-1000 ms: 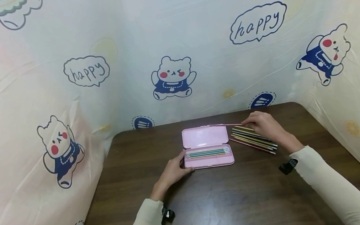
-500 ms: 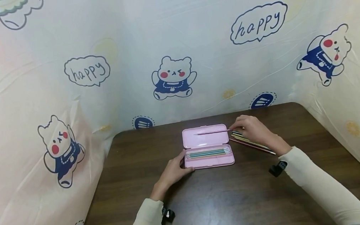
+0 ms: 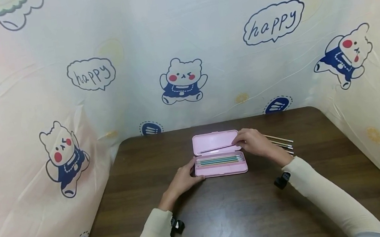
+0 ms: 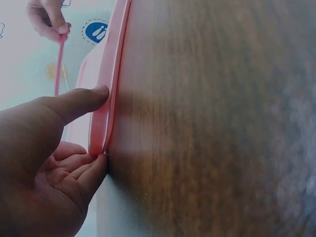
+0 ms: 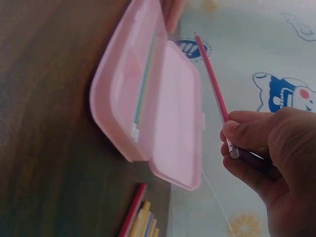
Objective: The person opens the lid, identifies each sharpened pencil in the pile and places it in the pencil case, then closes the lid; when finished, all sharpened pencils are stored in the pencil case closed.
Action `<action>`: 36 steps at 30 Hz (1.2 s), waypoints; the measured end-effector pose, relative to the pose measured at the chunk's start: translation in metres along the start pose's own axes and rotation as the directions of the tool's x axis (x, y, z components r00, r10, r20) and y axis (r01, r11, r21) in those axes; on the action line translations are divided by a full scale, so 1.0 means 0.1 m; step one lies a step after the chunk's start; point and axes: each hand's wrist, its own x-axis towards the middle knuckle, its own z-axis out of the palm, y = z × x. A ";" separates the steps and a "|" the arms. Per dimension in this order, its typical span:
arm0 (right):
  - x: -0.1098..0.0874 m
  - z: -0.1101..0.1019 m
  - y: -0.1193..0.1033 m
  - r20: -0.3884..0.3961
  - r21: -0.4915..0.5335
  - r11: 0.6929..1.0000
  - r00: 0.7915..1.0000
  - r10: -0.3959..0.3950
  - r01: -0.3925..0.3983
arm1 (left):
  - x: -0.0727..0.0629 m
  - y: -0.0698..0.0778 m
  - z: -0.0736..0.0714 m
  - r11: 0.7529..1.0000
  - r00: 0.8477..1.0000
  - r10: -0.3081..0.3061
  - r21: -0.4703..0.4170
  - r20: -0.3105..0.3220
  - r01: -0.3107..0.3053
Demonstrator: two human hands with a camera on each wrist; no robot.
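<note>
An open pink pencil case point(image 3: 215, 171) lies on the table with its lid folded back; several pencils point(image 3: 219, 161), mostly teal, lie in its long rear compartment. My left hand point(image 3: 182, 180) holds the case by its left end, the thumb point(image 4: 91, 101) on the front wall and the fingertips at the end wall. Above the folded-back lid, my right hand point(image 3: 254, 143) pinches a red pencil point(image 5: 212, 81) between thumb and fingers near its blunt end. Its point is directed left. In the left wrist view this pencil point(image 4: 59, 66) appears beyond the case.
Loose pencils point(image 3: 281, 140) lie on the brown table point(image 3: 239, 212) right of the case, partly hidden by the right hand and forearm. In the right wrist view, red and yellow pencil ends point(image 5: 140, 217) show beside the case. A printed cloth point(image 3: 218, 55) hangs behind the table.
My right hand has carried the red pencil left and nearer, from behind the loose pencils to over the case's lid. The left hand has stayed on the case.
</note>
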 end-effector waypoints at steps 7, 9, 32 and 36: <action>0.00 0.18 0.03 0.034 -0.021 0.999 0.999 -0.031 0.032 | 0.00 0.00 0.01 1.000 1.000 0.008 -0.001 -0.008 -0.008; 0.00 0.21 0.03 0.050 -0.012 1.000 0.999 -0.023 0.024 | 0.00 -0.01 0.01 1.000 1.000 0.009 0.000 -0.008 -0.009; -0.07 0.53 0.09 0.115 -0.112 0.994 0.993 0.003 0.010 | 0.01 -0.02 0.01 1.000 1.000 -0.022 -0.008 0.001 0.022; -0.06 0.54 0.06 0.131 -0.139 0.990 0.991 -0.005 0.023 | 0.01 -0.03 0.01 1.000 1.000 -0.002 0.002 0.000 0.002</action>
